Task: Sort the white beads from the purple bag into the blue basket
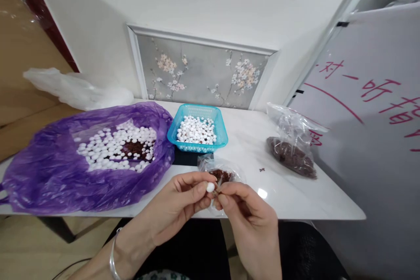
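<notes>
Near centre, at the counter's (244,135) edge: left hand (177,203), grip pinching one white ball (210,187); right hand (254,216), fingertips beside it, any contents cannot be told. Just beyond: clear bag (206,164), dark-red bits (223,176). Farther: blue basket (222,134), white balls (196,130). Left: purple bag (39,170), white balls. Right: whiteboard (367,162), red handwriting (375,90), "对一听" legible.

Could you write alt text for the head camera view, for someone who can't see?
A person's left hand pinches a small white ball, the right hand close beside it, at a white table. Nearby, a purple bag and a blue basket hold many more white balls.
</notes>
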Motion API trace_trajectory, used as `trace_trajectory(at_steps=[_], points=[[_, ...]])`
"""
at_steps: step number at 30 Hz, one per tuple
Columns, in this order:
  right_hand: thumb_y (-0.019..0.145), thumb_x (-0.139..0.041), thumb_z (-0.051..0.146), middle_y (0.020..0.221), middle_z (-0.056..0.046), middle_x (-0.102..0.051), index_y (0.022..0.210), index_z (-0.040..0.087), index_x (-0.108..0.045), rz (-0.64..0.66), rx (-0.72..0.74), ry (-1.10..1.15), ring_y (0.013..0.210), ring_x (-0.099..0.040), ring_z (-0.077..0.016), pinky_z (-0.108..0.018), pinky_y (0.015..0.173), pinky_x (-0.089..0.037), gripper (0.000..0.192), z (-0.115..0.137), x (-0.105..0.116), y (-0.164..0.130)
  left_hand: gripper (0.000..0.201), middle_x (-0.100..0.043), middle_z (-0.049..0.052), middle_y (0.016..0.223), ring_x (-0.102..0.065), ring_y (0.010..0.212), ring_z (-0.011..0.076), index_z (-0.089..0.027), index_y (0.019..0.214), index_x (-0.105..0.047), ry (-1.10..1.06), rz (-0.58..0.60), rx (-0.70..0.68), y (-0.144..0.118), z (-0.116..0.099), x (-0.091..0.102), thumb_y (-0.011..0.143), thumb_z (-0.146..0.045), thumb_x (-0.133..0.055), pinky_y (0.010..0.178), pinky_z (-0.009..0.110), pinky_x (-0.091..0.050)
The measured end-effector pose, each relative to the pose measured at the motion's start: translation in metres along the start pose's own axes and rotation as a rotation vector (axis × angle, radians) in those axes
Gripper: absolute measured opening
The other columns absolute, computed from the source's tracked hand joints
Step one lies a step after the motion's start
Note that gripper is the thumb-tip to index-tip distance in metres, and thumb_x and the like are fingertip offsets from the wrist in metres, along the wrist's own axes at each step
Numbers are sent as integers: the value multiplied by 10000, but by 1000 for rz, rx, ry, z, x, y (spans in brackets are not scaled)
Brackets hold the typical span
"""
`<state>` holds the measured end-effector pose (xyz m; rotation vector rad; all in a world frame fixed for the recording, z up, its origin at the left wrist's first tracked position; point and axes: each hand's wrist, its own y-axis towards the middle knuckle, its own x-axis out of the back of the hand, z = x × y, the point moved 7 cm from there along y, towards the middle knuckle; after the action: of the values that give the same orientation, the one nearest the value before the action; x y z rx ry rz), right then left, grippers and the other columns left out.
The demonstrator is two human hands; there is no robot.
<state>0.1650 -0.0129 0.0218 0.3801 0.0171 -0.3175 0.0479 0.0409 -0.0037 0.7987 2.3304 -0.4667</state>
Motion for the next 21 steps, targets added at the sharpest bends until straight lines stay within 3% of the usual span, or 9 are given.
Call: trace_trajectory(at_steps=[21], points=[[897,-576,97,840,19,-675,886,251,-639,-6,246,-284,775,-638,-130,-216,709,-519,167,12,-9,-9,173,-634,2,729,-553,689,98,-173,802,-739,177,-117,-77,-4,-8,4,711,-298,-815,709,202,-464]])
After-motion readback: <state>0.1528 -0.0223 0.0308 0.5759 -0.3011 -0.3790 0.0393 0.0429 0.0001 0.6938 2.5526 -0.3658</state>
